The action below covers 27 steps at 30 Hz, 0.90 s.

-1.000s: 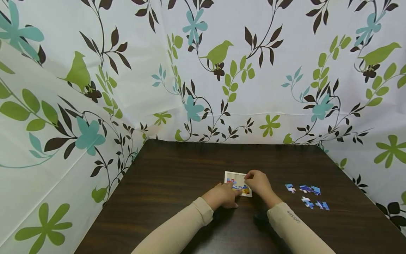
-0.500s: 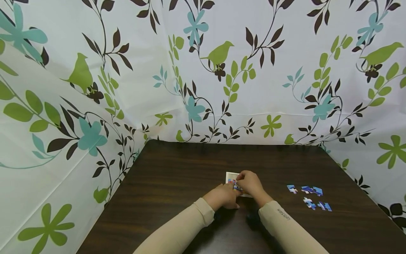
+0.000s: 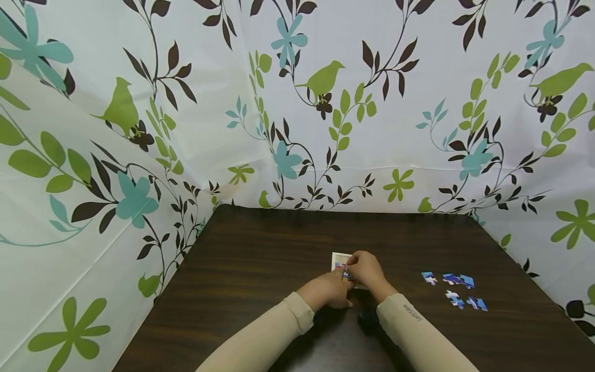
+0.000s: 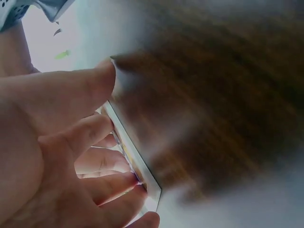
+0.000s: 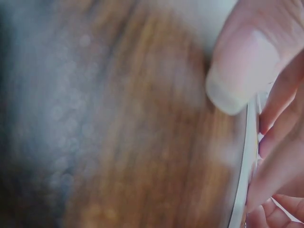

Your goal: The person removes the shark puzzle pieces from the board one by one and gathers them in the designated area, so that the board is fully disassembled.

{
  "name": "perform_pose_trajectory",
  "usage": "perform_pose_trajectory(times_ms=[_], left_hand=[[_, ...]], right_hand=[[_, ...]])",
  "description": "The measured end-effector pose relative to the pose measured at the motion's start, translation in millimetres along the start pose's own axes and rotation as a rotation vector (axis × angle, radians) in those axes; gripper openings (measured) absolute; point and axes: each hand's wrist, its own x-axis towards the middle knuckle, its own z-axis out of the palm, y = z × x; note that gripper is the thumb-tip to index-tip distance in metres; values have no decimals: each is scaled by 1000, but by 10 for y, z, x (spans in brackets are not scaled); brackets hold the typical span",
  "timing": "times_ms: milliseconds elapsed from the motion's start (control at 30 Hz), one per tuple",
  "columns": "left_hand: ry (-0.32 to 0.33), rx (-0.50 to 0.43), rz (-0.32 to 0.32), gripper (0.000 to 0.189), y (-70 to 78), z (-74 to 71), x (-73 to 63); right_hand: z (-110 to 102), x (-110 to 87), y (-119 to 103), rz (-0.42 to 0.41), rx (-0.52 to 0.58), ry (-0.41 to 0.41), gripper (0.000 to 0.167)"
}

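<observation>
A small puzzle tray (image 3: 341, 256) with a pale rim lies on the table, partly covered by both hands. Bits of red and blue pieces show between the fingers. My left hand (image 3: 327, 289) reaches over its near left side, fingers extended onto the puzzle; in the left wrist view the thumb (image 4: 90, 85) stays outside the rim. My right hand (image 3: 366, 269) is over the tray's right part, fingers bent down beside the left fingertips. Whether a piece sits between its fingers is hidden. The right wrist view shows its thumb (image 5: 242, 71) large beside the tray edge (image 5: 241, 190).
Several loose blue-and-white puzzle pieces lie to the right in two groups, a farther row (image 3: 452, 279) and a nearer one (image 3: 454, 299). The dark wooden table (image 3: 274, 243) meets a patterned curtain (image 3: 307, 191) at its back and sides.
My right hand has moved left from the tray's right edge toward its middle, close to the left fingers, and covers more of the tray. The left hand has barely moved. The loose pieces lie unchanged.
</observation>
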Motion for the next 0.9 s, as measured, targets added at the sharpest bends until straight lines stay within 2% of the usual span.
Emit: perform_pose_trajectory(times_ms=[100,267,433,633,767,900], left_hand=[[1,-31,-18,62,4,41,-4],[-11,-6,-52,61,58,105,-48],[-15,50,-61,61,111,59,-129],[-48,125,-48,60,120,2,-121],[-57,108,-50,57,120,-4,-98],[-48,87,-48,55,121,-9,-86]], right_hand=[[13,-7,0,3,10,4,10],[32,-17,-30,3,3,10,9],[47,-14,-66,-22,-44,35,5],[70,-12,-78,-21,-32,29,8],[71,-5,-68,9,15,24,18],[52,-13,-80,11,46,18,17]])
